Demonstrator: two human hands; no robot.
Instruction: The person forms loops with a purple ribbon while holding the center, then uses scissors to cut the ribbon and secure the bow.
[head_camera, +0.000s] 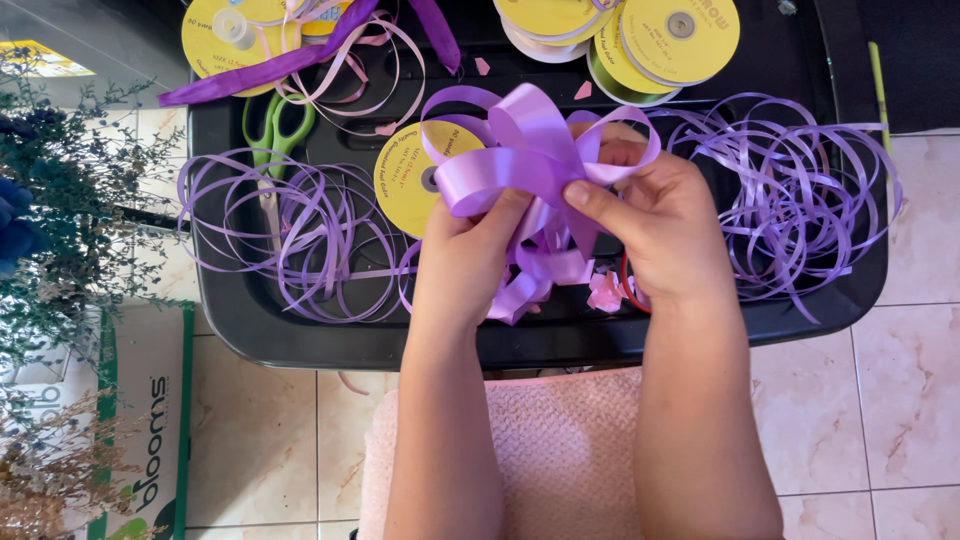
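Observation:
Both my hands hold a lilac satin ribbon bow (530, 150) above a black table (260, 330). My left hand (465, 255) pinches the bow's centre from below. My right hand (665, 215) grips the loops from the right, thumb pressed on the ribbon. Loose tails of the same ribbon (540, 275) hang down between my hands. A yellow ribbon spool (405, 180) lies flat just left of the bow.
Piles of thin curled purple ribbon lie at left (290, 235) and right (790, 200). Green-handled scissors (275, 125) and several yellow spools (680, 35) sit farther back. Dried flowers (60, 200) and a cardboard box (150, 420) stand at left; pink cloth (560, 450) covers my lap.

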